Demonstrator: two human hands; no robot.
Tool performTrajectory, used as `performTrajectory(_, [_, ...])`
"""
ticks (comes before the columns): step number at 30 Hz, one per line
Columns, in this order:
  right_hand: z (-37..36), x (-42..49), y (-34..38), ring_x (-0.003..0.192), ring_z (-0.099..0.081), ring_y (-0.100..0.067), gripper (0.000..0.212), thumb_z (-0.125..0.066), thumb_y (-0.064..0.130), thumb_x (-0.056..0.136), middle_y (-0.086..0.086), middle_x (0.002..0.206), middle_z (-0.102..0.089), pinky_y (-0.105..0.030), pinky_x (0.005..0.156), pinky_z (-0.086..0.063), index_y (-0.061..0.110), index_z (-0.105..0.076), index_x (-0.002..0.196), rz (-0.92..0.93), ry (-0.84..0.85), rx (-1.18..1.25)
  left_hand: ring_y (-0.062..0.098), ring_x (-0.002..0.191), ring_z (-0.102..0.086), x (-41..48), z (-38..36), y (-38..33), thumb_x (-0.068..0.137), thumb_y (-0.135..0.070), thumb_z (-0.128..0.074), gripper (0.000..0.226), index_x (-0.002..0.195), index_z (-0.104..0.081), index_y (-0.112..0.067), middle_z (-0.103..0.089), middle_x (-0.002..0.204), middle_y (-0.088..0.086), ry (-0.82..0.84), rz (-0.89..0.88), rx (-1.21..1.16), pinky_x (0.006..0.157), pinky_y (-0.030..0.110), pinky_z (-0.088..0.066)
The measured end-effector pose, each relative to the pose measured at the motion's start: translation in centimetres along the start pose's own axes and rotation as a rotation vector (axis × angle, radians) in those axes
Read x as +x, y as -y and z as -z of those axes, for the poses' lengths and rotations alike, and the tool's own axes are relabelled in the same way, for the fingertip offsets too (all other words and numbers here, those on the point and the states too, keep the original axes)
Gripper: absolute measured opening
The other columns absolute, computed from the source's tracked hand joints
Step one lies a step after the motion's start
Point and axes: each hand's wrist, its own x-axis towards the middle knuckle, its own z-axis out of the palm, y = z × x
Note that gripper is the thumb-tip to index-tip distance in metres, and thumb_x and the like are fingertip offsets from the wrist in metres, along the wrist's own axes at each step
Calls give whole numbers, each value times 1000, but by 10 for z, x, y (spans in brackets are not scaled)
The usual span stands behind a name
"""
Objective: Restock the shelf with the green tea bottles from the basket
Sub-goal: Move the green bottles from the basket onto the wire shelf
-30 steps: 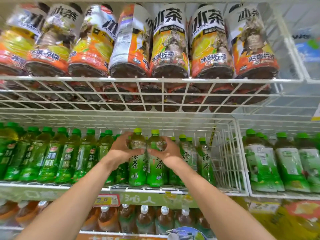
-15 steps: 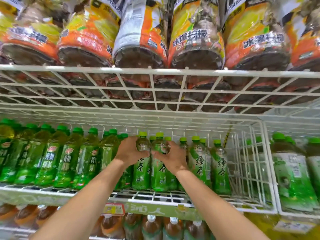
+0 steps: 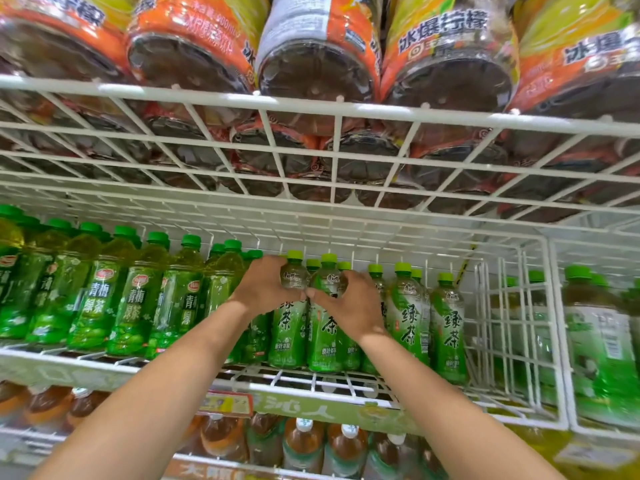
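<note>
1. Two green tea bottles, the left bottle (image 3: 289,337) and the right bottle (image 3: 325,344), stand upright and touching on the wire shelf (image 3: 311,379).
2. The left hand (image 3: 266,289) grips the left bottle's shoulder, fingers curled round it.
3. The right hand (image 3: 349,306) grips the right bottle's shoulder the same way.
4. Plum tea bottles (image 3: 135,306) fill the shelf to the left.

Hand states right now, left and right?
Left hand: grips the left green tea bottle.
Right hand: grips the right green tea bottle.
</note>
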Motion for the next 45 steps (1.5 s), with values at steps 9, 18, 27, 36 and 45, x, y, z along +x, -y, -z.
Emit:
performTrajectory(9, [16, 10, -4, 101, -62, -22, 56, -77, 62, 75, -2, 106, -66, -39, 90, -53, 19, -69, 109, 45, 111, -68, 15, 89, -67, 2, -1, 2, 76, -34, -86, 38, 104, -69, -16, -69, 94, -5, 19, 29, 8, 63, 15, -41])
performTrajectory(18, [14, 7, 3, 111, -58, -24, 63, -78, 57, 79, -7, 124, -58, -31, 94, -48, 13, -63, 122, 53, 95, -174, 16, 90, -68, 0, -1, 0, 76, -35, -85, 35, 102, -69, -17, -69, 94, -5, 22, 39, 10, 66, 19, -44])
performTrajectory(27, [36, 0, 22, 122, -59, -33, 67, -58, 69, 87, -16, 142, -52, -44, 106, -49, 11, -60, 122, 45, 240, -270, 14, 68, -57, -30, 39, -15, 105, -34, -49, 23, 90, -54, -17, -58, 77, -2, 40, -22, 159, 58, 27, -39])
performTrajectory(36, [86, -55, 45, 146, -32, -31, 69, -42, 59, 101, -8, 163, -27, -49, 114, -35, 23, -26, 157, 227, 359, -584, 28, 125, -56, -99, 52, -41, 101, -55, -40, 52, 139, -50, -21, -58, 137, 8, 184, -115, 516, 106, 48, -47])
performTrajectory(45, [112, -143, 44, 145, -32, -35, 78, -34, 65, 100, -14, 162, -30, -48, 116, -34, 17, -21, 159, 310, 300, -719, 38, 131, -46, -189, 42, -82, 100, -59, -37, 68, 145, -42, -9, -51, 141, 20, 94, -197, 589, 103, 45, -42])
